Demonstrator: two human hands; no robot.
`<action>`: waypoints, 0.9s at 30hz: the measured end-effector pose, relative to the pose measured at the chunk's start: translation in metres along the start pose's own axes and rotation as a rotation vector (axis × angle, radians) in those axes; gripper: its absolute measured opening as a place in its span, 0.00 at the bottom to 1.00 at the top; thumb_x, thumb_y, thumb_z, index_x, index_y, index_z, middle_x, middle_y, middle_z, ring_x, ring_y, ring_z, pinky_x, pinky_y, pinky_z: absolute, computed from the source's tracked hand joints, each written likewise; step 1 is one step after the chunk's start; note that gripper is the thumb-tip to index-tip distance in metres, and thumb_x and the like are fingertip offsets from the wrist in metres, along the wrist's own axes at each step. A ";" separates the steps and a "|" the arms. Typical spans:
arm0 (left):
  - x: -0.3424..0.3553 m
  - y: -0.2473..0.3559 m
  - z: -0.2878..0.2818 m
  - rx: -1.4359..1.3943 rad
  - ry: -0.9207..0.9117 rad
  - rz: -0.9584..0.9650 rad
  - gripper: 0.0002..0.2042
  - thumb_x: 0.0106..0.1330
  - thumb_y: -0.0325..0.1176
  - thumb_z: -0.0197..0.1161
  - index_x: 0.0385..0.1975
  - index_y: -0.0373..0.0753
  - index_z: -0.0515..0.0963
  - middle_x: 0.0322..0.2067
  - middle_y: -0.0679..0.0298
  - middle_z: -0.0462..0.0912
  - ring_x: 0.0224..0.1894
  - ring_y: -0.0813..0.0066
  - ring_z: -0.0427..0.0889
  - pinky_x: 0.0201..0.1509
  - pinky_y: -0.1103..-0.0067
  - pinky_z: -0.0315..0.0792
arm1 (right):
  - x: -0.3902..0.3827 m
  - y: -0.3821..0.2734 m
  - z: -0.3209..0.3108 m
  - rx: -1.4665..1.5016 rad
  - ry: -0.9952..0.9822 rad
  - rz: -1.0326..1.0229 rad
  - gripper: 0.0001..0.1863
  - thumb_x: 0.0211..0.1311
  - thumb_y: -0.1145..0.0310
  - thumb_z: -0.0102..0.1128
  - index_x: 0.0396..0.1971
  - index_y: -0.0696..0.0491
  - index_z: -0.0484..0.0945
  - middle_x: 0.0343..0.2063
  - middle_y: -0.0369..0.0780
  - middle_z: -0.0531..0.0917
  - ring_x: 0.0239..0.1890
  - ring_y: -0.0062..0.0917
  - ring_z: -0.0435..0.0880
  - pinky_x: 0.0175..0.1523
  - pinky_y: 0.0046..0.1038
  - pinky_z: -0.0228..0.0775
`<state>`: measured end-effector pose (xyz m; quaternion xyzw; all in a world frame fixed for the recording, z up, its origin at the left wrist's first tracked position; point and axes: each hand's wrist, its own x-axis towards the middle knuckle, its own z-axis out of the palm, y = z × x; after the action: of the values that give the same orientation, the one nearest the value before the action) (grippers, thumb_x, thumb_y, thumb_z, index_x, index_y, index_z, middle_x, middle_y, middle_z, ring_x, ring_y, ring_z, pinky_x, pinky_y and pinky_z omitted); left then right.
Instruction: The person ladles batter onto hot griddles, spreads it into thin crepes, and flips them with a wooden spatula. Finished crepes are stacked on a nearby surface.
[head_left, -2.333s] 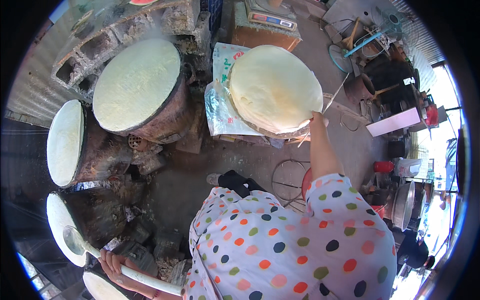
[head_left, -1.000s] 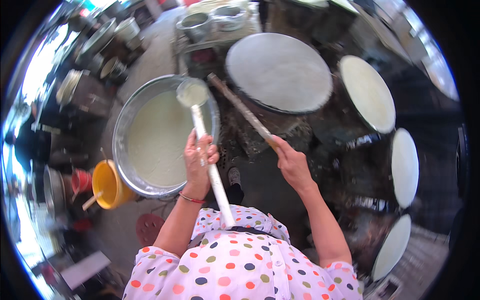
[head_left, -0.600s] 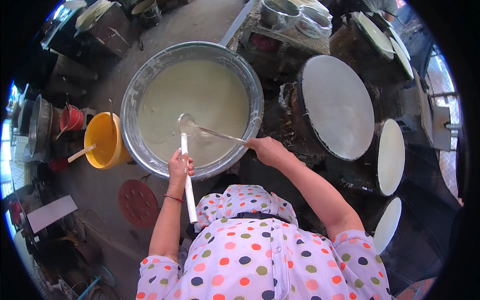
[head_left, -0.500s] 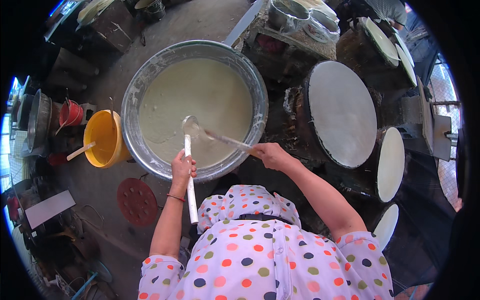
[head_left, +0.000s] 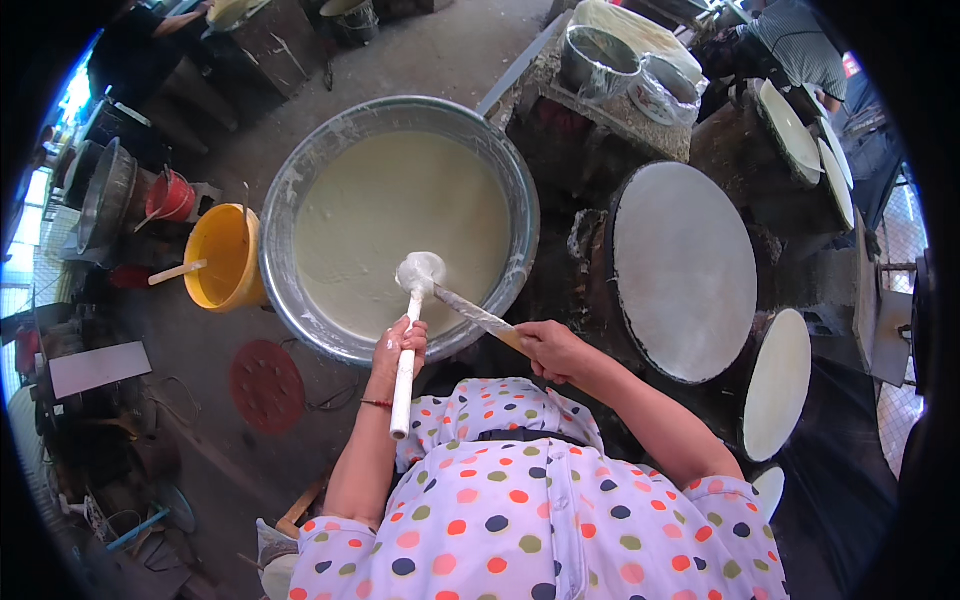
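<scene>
A large metal basin (head_left: 281,205) holds pale, creamy batter (head_left: 400,205). My left hand (head_left: 401,343) is closed round the white handle of a ladle (head_left: 420,271). The ladle's bowl, coated with batter, is over the near part of the basin, and its handle slants back past the rim toward my body. In my closed right hand (head_left: 555,351) is a flat, batter-smeared spatula (head_left: 468,309) with a wooden handle. It crosses the basin's near right rim, its tip against or close beside the ladle's bowl; I cannot tell whether they touch.
Left of the basin stands a yellow bucket (head_left: 222,262) with a stick in it, and beyond it a red pail (head_left: 170,196). Round, white-topped drums (head_left: 685,270) stand on the right. Behind are plastic-lined pots (head_left: 600,60) on a ledge. A co-worker (head_left: 800,45) is at far right.
The ladle and my left hand have moved rightward, and the ladle's bowl shows more thickly coated. My right hand has come slightly nearer my body, with the spatula. The whole view has shifted a little.
</scene>
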<state>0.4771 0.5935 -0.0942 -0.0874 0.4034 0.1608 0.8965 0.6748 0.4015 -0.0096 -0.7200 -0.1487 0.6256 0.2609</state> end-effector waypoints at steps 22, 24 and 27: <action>-0.208 0.040 0.271 0.828 -0.455 1.282 0.16 0.71 0.33 0.50 0.58 0.42 0.66 0.29 0.69 0.70 0.18 0.93 0.63 0.15 0.93 0.58 | -0.057 -0.187 -0.016 -0.097 0.597 -1.314 0.18 0.67 0.69 0.49 0.57 0.47 0.73 0.18 0.37 0.76 0.19 0.20 0.76 0.27 0.24 0.69; -0.201 0.043 0.255 0.742 -0.450 1.094 0.10 0.72 0.32 0.49 0.50 0.39 0.65 0.29 0.67 0.68 0.18 0.92 0.61 0.14 0.93 0.58 | -0.046 -0.174 -0.018 -0.216 0.748 -1.341 0.18 0.65 0.68 0.52 0.55 0.42 0.74 0.21 0.40 0.78 0.22 0.26 0.78 0.28 0.28 0.70; -0.160 0.056 0.206 0.280 -0.540 0.522 0.07 0.73 0.30 0.47 0.39 0.34 0.60 0.26 0.65 0.64 0.18 0.89 0.59 0.14 0.91 0.61 | -0.018 -0.139 -0.022 -0.423 0.906 -1.234 0.18 0.63 0.65 0.55 0.53 0.32 0.75 0.24 0.40 0.77 0.26 0.35 0.80 0.29 0.35 0.70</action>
<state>0.5008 0.6697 0.1602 0.1865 0.1797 0.3436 0.9027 0.7090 0.5013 0.0849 -0.7262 -0.5162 -0.0275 0.4532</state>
